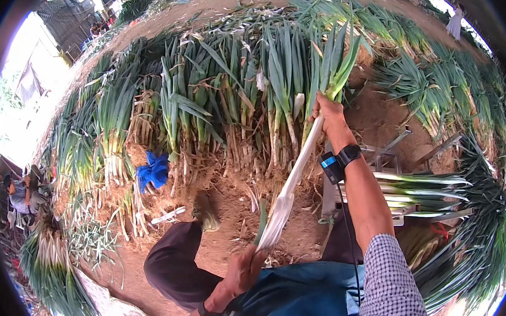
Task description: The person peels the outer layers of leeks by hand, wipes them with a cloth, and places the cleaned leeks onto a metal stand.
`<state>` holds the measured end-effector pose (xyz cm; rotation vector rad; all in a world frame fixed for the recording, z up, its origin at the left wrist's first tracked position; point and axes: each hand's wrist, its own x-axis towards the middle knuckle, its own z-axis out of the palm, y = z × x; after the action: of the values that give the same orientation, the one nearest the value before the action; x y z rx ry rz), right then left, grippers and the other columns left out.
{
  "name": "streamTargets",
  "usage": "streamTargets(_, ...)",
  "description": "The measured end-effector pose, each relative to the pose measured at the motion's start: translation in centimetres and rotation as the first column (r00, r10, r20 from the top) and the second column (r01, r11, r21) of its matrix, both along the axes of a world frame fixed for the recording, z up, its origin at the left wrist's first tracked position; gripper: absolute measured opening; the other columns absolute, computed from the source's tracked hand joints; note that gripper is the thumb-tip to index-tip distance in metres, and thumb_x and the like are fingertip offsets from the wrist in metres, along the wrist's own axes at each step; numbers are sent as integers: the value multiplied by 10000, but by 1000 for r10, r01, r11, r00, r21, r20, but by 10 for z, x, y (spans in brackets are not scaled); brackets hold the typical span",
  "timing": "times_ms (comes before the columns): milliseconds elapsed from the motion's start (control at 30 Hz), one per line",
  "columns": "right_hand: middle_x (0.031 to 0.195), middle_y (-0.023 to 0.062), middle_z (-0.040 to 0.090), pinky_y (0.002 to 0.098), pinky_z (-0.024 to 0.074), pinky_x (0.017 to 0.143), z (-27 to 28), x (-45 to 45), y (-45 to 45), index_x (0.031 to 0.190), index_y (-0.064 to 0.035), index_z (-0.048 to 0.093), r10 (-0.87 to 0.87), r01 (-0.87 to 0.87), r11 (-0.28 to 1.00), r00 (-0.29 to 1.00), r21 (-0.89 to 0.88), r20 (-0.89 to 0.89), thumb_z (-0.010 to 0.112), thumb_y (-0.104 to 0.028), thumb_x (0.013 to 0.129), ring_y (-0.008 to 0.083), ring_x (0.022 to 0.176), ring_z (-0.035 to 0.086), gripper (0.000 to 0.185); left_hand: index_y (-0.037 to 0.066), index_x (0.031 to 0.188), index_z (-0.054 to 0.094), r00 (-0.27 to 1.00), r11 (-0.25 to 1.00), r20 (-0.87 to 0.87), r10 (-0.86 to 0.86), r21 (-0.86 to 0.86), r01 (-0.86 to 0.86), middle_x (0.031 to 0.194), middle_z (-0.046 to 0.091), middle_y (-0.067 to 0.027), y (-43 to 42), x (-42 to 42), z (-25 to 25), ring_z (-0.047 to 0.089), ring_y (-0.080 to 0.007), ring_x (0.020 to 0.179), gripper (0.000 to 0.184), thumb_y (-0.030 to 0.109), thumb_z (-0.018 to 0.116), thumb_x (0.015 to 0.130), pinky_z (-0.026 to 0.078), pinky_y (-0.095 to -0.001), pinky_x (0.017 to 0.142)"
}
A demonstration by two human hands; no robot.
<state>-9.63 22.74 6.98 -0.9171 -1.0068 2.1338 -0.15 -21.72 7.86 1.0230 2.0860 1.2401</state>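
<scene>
A large green onion (299,161) stretches slantwise across the middle, leaves up and away from me, white stalk toward my lap. My right hand (328,113) is closed around it just below the green leaves (337,58). Near my lap my left hand (241,273) is closed on the pale, loose outer skin (277,218) at the lower end. That skin hangs in strips along the stalk, and the root end is not clearly visible. A strapped device (332,167) with a cable sits at my right wrist.
Bundled green onions (201,96) with roots stand in a long row ahead. Cleaned green onions (421,190) lie on a metal rack at right. A blue cloth (152,171) lies at left by more onions. A person (24,195) sits at far left; another (455,22) stands far right.
</scene>
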Motion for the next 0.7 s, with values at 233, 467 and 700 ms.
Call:
streamTargets(233,569,71,539,393,475,395,-19,0,28,777,-23,601,-234,185,963,936,195,265,719,-254,910,187,400,495,291,33,977,614,998,983,47,34,-180,-25,653,591,-213,-58,24,-8,631,-384,597,136,151,547,994,451,-439,507)
streamTargets(467,614,28,526,349,483,453,15,55,84,788,-68,571,-402,395,870,915,294,-38,736,-280,904,148,453,491,293,31,973,536,991,979,-137,1,-200,-29,822,657,-241,-72,19,-47,640,-464,745,193,219,577,988,485,-502,601)
streamTargets(700,610,14,519,315,470,420,50,113,49,802,-58,584,-390,435,806,900,401,-193,749,-292,898,126,447,488,302,26,974,602,929,822,-63,-365,-490,290,883,667,-251,-37,-29,-167,642,-449,899,378,402,565,969,488,-509,756)
